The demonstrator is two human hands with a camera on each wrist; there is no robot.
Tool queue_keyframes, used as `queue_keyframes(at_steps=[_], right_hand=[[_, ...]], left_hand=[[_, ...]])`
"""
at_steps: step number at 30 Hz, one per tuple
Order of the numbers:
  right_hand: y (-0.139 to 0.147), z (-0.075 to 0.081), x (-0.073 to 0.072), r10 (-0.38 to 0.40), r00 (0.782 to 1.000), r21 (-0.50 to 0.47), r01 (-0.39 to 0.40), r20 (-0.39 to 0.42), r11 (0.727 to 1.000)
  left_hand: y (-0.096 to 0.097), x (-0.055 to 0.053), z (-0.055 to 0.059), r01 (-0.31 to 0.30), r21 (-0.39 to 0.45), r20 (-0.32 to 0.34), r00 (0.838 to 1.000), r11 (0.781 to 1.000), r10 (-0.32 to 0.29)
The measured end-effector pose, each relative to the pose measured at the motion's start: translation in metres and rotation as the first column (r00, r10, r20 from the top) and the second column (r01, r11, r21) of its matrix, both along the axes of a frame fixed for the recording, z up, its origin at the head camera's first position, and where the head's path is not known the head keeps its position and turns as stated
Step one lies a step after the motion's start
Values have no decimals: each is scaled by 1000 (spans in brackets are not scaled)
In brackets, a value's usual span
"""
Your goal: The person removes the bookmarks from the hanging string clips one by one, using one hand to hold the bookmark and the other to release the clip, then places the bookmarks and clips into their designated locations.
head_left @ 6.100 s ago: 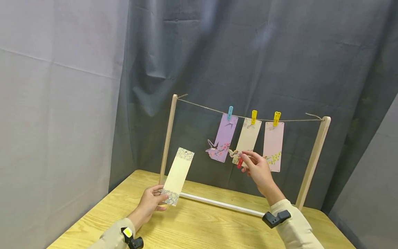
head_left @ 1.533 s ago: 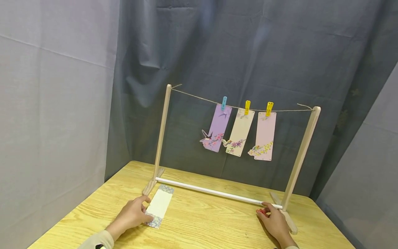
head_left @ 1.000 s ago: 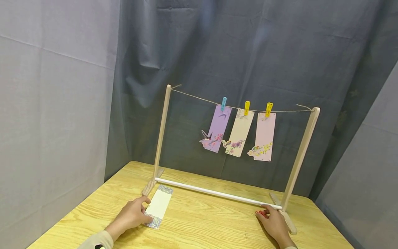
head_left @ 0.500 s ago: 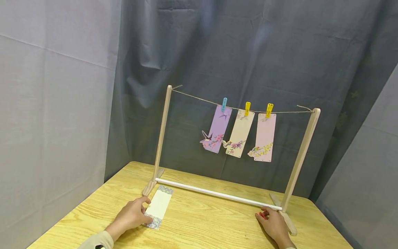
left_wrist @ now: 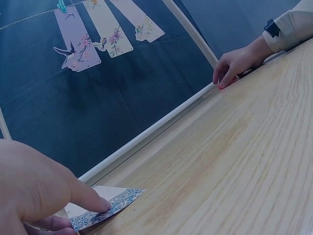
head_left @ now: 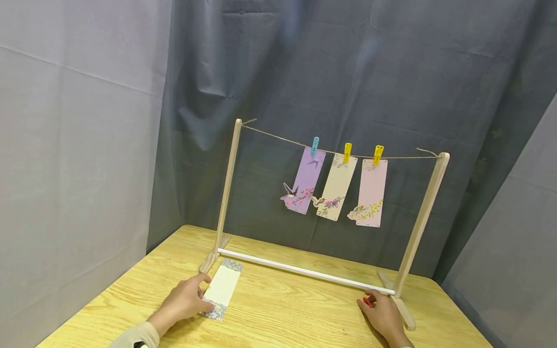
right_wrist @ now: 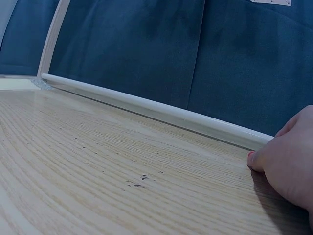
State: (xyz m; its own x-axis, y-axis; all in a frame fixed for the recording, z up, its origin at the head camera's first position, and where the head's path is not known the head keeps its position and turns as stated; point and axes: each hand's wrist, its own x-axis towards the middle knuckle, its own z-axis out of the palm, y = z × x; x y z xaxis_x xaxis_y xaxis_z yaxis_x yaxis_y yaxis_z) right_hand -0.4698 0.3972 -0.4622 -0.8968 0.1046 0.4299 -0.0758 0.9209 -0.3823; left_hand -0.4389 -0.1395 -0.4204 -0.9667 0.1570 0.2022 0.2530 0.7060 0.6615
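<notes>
On the table at the left lies a cream bookmark (head_left: 223, 286) with a blue floral band at each end. My left hand (head_left: 183, 299) pinches its near end, the thumb on top of the band in the left wrist view and the other fingers at its edge, partly hidden. Low by the right end of the white rod, my right hand (head_left: 383, 311) holds a small red clothespin (head_left: 369, 302), mostly covered by the fingers. A purple bookmark (head_left: 308, 176), a cream one with flowers (head_left: 337, 186) and a pink one (head_left: 372, 188) hang from the string.
A wooden frame with a left post (head_left: 229, 183), a right post (head_left: 423, 222) and a white bottom rod (head_left: 300, 270) stands on the table (head_left: 283, 314). A blue clothespin (head_left: 315, 145) and two yellow ones (head_left: 347, 152) grip the string. Grey curtains (head_left: 261, 72) surround the table.
Since the oldest frame, both hands have come down to the table, the left laying the bookmark flat and the right carrying the red clothespin. Over the last second the hands have stayed nearly still.
</notes>
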Motion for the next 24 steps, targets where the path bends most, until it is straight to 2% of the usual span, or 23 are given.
queue_keyframes(at_steps=[13, 24], right_hand=[[-1, 2, 1, -2, 1000, 8, 2, 19, 1000], [-3, 6, 4, -1, 1000, -4, 1, 32, 1000]], left_hand=[[0, 0, 0, -9, -18, -11, 1000, 1000, 9], [-1, 1, -1, -33, -55, 4, 999, 998, 34]])
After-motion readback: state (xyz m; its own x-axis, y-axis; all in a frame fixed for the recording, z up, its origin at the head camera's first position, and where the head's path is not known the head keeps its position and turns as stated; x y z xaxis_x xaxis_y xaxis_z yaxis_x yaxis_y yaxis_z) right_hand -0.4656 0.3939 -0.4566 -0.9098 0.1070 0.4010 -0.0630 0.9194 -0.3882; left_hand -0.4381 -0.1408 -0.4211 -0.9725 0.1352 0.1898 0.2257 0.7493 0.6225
